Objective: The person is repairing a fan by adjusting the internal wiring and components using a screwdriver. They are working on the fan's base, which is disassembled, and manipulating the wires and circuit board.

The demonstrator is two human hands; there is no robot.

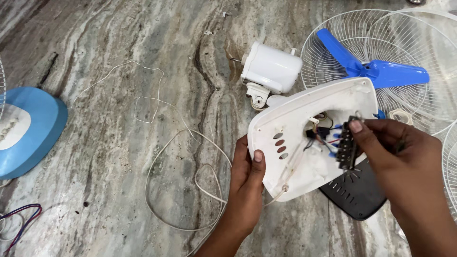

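Observation:
My left hand (pixel 246 177) grips the lower left edge of a white fan base shell (pixel 295 166), tilted so its hollow inside faces me. My right hand (pixel 397 157) pinches a black switch block (pixel 346 147) between thumb and fingers, just over the shell's inner opening. Coloured wires (pixel 322 135) run from the block into the shell. A thin white power cord (pixel 190 181) leaves the shell's lower edge and loops over the floor to the left.
A white motor housing (pixel 270 69) lies behind the shell. White wire fan guards (pixel 419 57) with a blue blade (pixel 376 69) sit at right. A black vented plate (pixel 354 192) lies under my right hand. A blue fan base (pixel 28 128) is at left, loose coloured wires (pixel 19 216) below it.

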